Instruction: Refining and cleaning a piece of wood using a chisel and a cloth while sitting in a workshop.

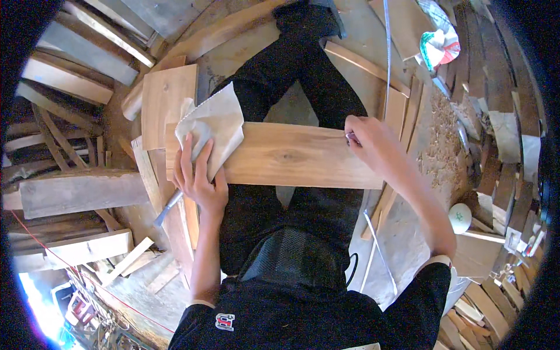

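Note:
A light-brown wooden board (291,154) with a dark knot lies crosswise over my legs. My left hand (201,181) rests on its left end, fingers spread over a creased, off-white sheet of paper (224,125) with a jagged edge. Beside that wrist, a narrow tool (169,209) with a flared bluish end sticks out; its other end is hidden. My right hand (364,140) is closed in a pinch at the board's far right corner. Something small and dark shows between its fingers, too little to name.
Another board (169,105) lies beyond the left end. Stacked timber (81,192) fills the left side, and more wood pieces (496,169) line the right. A white round object (459,217) is near my right elbow. A thin pale strip (380,252) lies on the floor.

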